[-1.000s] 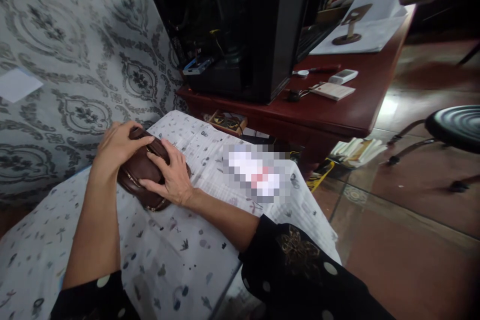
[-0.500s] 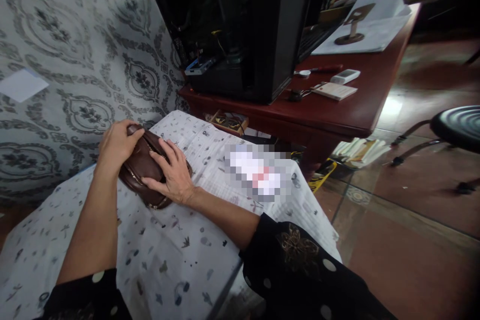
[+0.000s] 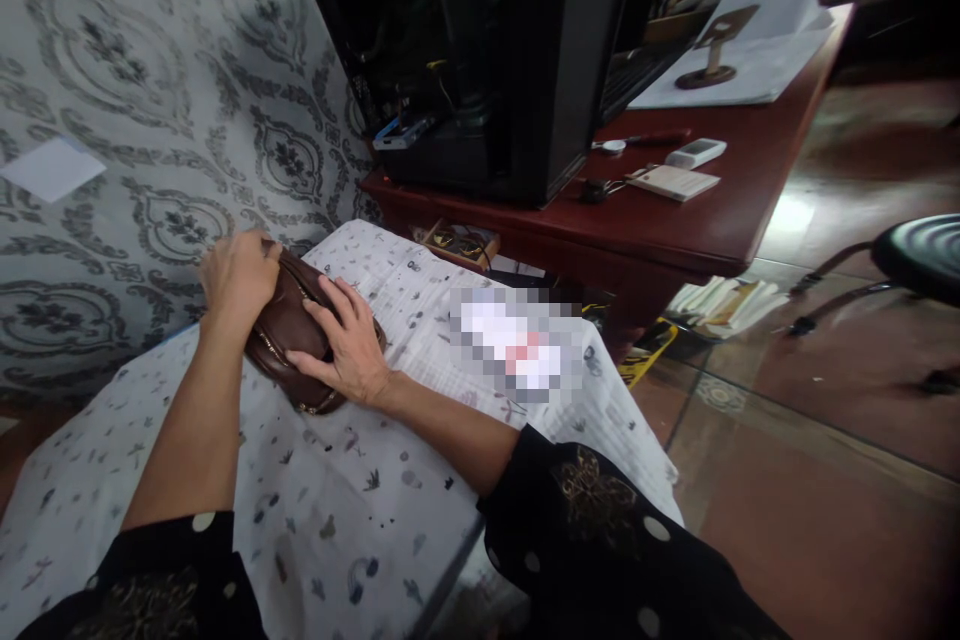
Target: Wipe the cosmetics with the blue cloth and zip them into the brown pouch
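A brown leather pouch (image 3: 294, 322) with brass-coloured zips lies on the patterned white cloth (image 3: 405, 440). My left hand (image 3: 238, 272) is closed at the pouch's far left end, thumb tucked in. Its fingertips are mostly hidden and a little blurred. Across the near right side of the pouch rests my right hand (image 3: 349, 345), gripping it with fingers spread over the leather and thumb near a zip.
A pixelated white item (image 3: 514, 345) lies on the cloth to the right. Behind stand a black computer case (image 3: 465, 70) and a dark red desk (image 3: 675, 230) with small items. A black stool (image 3: 922, 255) is at right. Patterned wall (image 3: 97, 70) borders the left.
My left thumb has drawn in from the top of the pouch, and the left hand has turned slightly. My right hand stays on the pouch. The view has shifted a little.
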`<state>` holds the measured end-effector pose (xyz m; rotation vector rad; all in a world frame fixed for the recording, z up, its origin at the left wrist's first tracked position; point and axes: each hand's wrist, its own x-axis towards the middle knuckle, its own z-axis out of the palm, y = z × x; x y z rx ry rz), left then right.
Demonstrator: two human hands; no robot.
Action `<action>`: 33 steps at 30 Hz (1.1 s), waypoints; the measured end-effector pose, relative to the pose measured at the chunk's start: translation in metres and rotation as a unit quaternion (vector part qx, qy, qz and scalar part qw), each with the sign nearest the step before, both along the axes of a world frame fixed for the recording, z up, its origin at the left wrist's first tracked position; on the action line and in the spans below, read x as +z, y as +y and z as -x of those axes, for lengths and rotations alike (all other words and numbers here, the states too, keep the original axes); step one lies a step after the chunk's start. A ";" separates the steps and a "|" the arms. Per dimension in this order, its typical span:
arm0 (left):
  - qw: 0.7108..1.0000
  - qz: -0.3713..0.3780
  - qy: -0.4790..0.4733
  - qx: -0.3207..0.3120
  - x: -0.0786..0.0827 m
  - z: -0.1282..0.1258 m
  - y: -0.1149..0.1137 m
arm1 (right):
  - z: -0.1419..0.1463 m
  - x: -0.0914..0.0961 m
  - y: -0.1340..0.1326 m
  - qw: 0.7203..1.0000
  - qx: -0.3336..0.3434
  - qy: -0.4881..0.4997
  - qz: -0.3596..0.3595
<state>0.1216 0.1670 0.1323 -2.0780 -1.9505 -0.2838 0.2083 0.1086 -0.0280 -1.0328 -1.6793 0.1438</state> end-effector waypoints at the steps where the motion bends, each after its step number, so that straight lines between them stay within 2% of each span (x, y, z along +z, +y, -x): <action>1: 1.000 -0.010 0.015 0.020 0.000 -0.002 -0.002 | 0.000 0.000 0.000 1.000 0.001 -0.001 0.000; 3: 0.998 -0.028 0.042 0.047 -0.002 -0.006 -0.006 | 0.000 0.000 0.001 1.000 0.004 -0.001 -0.001; 6: 0.997 -0.037 0.046 0.048 -0.003 -0.008 -0.010 | 0.000 -0.001 0.001 1.000 0.009 0.006 -0.005; 14: 0.996 -0.069 -0.051 0.029 -0.009 0.000 -0.009 | 0.001 -0.005 0.002 0.999 0.013 0.026 -0.036; 18: 0.987 -0.024 -0.153 -0.039 -0.005 0.022 0.004 | 0.000 -0.007 0.004 0.998 0.029 0.043 -0.035; 22: 0.956 0.003 -0.271 -0.109 -0.003 0.060 0.015 | 0.000 -0.009 0.006 0.996 0.035 0.063 -0.055; 27: 0.929 -0.030 -0.352 -0.108 -0.016 0.099 0.020 | 0.000 -0.012 0.007 0.994 0.030 0.063 -0.082; 33: 0.921 -0.049 -0.378 -0.083 -0.027 0.112 0.025 | 0.000 -0.013 0.009 0.992 0.018 0.061 -0.106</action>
